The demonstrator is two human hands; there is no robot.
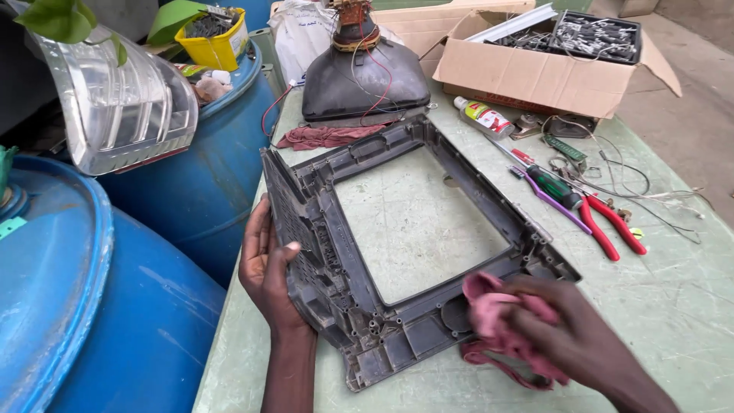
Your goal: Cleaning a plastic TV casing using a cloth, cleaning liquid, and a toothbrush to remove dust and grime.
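A grey plastic television front frame lies face down on the pale green table, its big rectangular opening showing the tabletop. My left hand grips the frame's left side wall, thumb on the inside. My right hand presses a pink cloth onto the frame's near right corner. Behind the frame stands a dark picture tube, face down, with red wires and a copper coil on its neck.
Red-handled pliers, a green-handled screwdriver, a small bottle and loose wires lie at the right. An open cardboard box of parts stands behind. Blue drums crowd the table's left edge. A maroon rag lies by the tube.
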